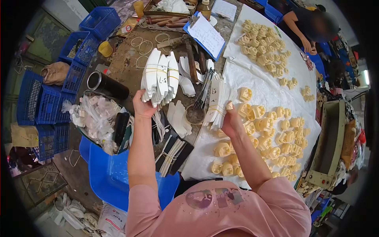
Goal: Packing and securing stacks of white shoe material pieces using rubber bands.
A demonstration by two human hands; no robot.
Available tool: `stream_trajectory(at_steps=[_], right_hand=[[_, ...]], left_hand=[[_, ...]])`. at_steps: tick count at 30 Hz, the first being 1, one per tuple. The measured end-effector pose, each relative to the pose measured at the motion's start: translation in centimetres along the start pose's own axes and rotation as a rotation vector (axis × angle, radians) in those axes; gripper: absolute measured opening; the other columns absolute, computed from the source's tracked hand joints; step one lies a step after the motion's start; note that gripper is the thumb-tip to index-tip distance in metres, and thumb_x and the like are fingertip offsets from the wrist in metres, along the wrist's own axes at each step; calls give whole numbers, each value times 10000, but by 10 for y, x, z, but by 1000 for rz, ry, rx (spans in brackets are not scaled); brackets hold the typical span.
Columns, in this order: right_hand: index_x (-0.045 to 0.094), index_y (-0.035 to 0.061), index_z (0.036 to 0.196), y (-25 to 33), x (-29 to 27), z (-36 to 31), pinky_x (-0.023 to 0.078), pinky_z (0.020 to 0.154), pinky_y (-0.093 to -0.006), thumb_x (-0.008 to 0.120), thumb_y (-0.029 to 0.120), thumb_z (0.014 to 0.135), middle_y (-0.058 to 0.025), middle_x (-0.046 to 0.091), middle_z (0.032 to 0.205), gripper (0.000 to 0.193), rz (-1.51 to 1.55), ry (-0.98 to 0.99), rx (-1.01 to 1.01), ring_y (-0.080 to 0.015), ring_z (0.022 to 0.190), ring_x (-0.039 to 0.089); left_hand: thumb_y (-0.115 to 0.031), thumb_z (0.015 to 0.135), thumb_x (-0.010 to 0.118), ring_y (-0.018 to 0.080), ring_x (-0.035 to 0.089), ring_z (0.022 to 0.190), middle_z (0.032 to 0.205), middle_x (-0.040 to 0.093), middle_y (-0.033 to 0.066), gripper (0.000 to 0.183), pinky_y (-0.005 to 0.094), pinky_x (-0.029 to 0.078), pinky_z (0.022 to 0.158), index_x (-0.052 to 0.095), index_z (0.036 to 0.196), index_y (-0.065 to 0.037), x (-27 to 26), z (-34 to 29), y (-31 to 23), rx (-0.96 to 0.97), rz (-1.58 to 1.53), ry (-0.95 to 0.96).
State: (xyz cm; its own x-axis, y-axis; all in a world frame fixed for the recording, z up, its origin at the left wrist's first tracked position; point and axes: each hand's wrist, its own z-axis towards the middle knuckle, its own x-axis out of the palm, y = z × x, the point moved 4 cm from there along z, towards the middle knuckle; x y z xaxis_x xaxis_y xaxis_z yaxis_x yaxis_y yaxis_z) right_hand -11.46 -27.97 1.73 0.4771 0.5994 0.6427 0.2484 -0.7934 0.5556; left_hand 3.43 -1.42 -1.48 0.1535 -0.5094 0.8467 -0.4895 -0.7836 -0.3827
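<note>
My left hand [143, 105] is closed around the lower end of a bundle of white flat strips [161, 75]. Yellow rubber bands run round this bundle, and it has handwriting on it. My right hand [233, 121] grips a second, narrower bundle of white strips [216, 100] by its right side, also bound with a rubber band. Between the hands, loose white strips [179, 118] lie on the worn table beside a round ring-shaped container [195, 115]. Many cream-coloured moulded pieces [271, 138] are spread on a white sheet [233, 75] around and beyond my right hand.
A blue clipboard [205, 35] lies at the far side. On the left are blue crates [51, 103], a black cylinder [108, 85] and a box of plastic-wrapped things [96, 118]. A blue tub [108, 170] stands by my left forearm. Another person [304, 27] sits at the far right.
</note>
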Motion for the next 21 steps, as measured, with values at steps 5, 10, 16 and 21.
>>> stream_trajectory(at_steps=[5,10,16,21], right_hand=[[316,83,1269,6,-3,9,393,941,-413,377,143,918,-90,457,1221,361,-34,-40,-46,-235,1109,470],[370,105,1253,4,-5,26,429,910,-416,402,208,928,-82,497,1187,343,-92,-121,-55,-228,1061,512],[339,103,1287,-4,35,30,417,924,-411,352,180,938,-93,480,1214,357,-52,-78,5,-233,1083,501],[342,90,1292,-1,42,35,427,918,-392,349,192,941,-103,483,1215,366,-46,-33,48,-232,1078,509]], left_hand=[[-217,753,483,268,587,880,948,606,124,357,395,475,776,572,1009,14,1,9,21,-22,-24,-84],[-324,820,423,288,459,1126,1221,495,91,399,503,358,911,512,1164,-143,17,2,26,-39,3,-446],[-388,873,382,288,474,1113,1269,458,83,440,498,360,918,468,1224,-135,-25,10,8,122,0,-326],[-309,855,528,235,550,977,1137,532,88,425,373,465,787,462,1193,-60,-9,3,12,281,155,-302]])
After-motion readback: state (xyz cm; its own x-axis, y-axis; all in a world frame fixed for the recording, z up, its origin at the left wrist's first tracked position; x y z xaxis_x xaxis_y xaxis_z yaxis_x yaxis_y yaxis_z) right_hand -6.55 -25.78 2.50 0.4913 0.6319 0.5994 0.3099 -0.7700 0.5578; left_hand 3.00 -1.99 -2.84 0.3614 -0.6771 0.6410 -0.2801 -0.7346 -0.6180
